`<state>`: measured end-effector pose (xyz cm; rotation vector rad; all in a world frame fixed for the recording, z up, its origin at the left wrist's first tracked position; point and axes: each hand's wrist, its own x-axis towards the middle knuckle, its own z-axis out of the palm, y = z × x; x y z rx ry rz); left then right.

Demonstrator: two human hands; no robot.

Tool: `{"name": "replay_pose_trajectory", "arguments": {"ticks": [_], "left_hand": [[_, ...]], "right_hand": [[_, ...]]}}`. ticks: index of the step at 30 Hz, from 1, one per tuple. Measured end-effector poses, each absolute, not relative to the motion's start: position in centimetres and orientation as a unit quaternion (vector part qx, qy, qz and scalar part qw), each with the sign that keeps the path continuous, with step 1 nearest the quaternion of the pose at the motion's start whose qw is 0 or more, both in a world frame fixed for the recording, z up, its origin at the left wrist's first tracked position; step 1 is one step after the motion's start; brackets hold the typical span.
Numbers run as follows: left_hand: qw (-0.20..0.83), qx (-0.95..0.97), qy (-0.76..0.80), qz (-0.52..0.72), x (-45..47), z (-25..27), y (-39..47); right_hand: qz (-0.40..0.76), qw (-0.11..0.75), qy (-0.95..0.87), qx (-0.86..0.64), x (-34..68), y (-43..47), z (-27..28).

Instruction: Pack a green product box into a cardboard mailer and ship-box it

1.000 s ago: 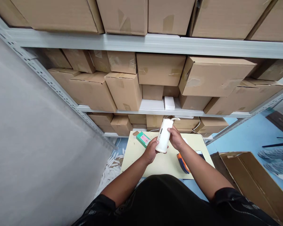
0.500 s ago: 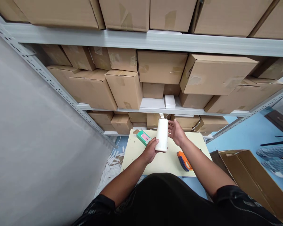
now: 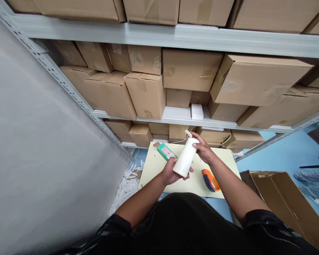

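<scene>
A white cylinder (image 3: 185, 158) with a small loop at its far end is held tilted over the pale yellow table (image 3: 154, 170). My left hand (image 3: 170, 172) grips its near end from below. My right hand (image 3: 203, 150) holds its far end, fingers on the cap by the loop. A green and pink box (image 3: 166, 152) lies on the table just left of the cylinder. An orange and blue tape cutter (image 3: 210, 180) lies on the table under my right forearm.
Grey metal shelving (image 3: 175, 37) packed with cardboard boxes (image 3: 146, 94) rises behind the table. An open cardboard box (image 3: 287, 202) stands on the blue floor at the right. White scraps (image 3: 127, 180) litter the floor at the left, beside a grey wall.
The cylinder went from upright to tilted, far end to the right. My right hand closed back onto its far end after opening beside it. The view shifted slightly.
</scene>
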<state>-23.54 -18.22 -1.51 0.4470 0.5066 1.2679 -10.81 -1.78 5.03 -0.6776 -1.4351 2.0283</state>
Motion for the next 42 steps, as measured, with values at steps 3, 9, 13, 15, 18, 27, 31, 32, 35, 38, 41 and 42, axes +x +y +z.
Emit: {"name": "replay_pose_trajectory", "arguments": {"ticks": [3,9,13,15,18,27,31,32,35,38,41,42], "left_hand": [[0.763,0.218,0.21,0.571,-23.6,-2.5,-18.4],[0.714,0.222,0.29,0.597,-23.5,-5.7,-18.3],[0.604,0.284,0.407,0.623,-23.9,-6.8,-18.3],[0.537,0.312,0.469,0.628,-24.1,-6.7,-18.3],[0.491,0.324,0.527,0.613,-24.0,-6.0,-18.1],[0.659,0.239,0.358,0.617,-24.7,-4.5,-16.8],[0.554,0.281,0.439,0.649,-24.5,-4.7,-16.1],[0.527,0.288,0.459,0.654,-24.4,-4.5,-16.0],[0.54,0.266,0.444,0.664,-24.2,-4.0,-16.0],[0.605,0.223,0.369,0.669,-24.2,-3.8,-16.3],[0.65,0.191,0.307,0.668,-24.3,-4.2,-16.6],[0.66,0.181,0.292,0.668,-24.3,-4.4,-16.7]], "right_hand": [[0.784,0.288,-0.496,-0.236,-10.4,-2.4,4.7],[0.758,0.28,-0.472,-0.353,-10.2,-4.3,1.8],[0.711,0.313,-0.507,-0.373,-10.8,-4.6,0.0],[0.671,0.355,-0.529,-0.379,-11.2,-4.5,-0.6],[0.632,0.393,-0.545,-0.387,-11.4,-4.1,-0.9],[0.724,0.34,-0.49,-0.346,-11.8,-3.3,0.5],[0.667,0.403,-0.51,-0.364,-12.9,-3.3,0.7],[0.657,0.414,-0.517,-0.361,-13.0,-3.3,0.7],[0.644,0.419,-0.547,-0.333,-12.9,-3.2,0.6],[0.65,0.405,-0.568,-0.301,-12.0,-2.9,0.6],[0.675,0.386,-0.564,-0.277,-11.1,-2.6,0.5],[0.681,0.386,-0.557,-0.275,-10.9,-2.6,0.5]]}}
